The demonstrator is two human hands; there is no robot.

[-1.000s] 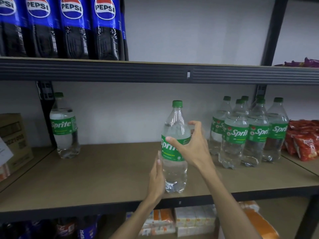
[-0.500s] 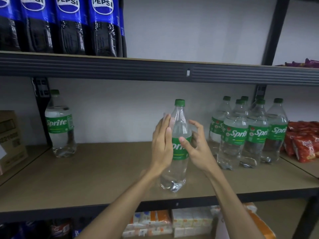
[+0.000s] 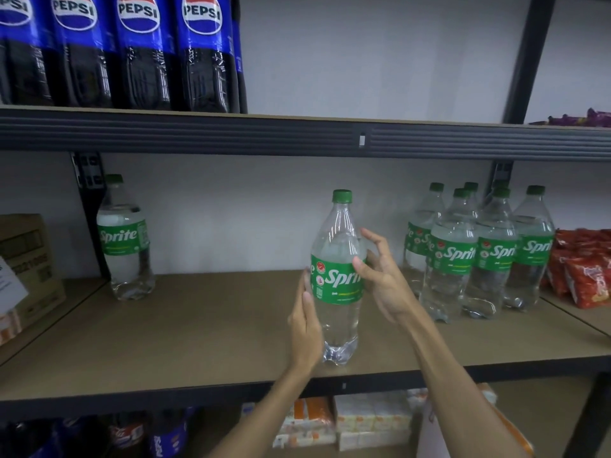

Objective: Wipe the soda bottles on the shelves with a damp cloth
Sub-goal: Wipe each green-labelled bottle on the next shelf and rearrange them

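A clear Sprite bottle (image 3: 337, 276) with a green cap and green label stands upright near the front edge of the middle shelf (image 3: 198, 325). My left hand (image 3: 305, 322) lies with straight fingers flat against the bottle's lower left side. My right hand (image 3: 380, 276) curls round the bottle's right side, with the thumb on the label and the fingers behind it. No cloth shows in either hand. One more Sprite bottle (image 3: 124, 239) stands alone at the far left. Several Sprite bottles (image 3: 472, 256) cluster at the right.
Pepsi bottles (image 3: 139, 51) line the upper shelf at the left. Red snack packets (image 3: 585, 269) lie at the far right, and a cardboard box (image 3: 26, 259) sits at the far left. Boxed goods (image 3: 363, 421) fill the shelf below. Black uprights frame the unit.
My left hand has slid from the bottle's upper part down to its lower left side. The bottle has turned, so more of the Sprite name faces me. My right hand stays on its right side.
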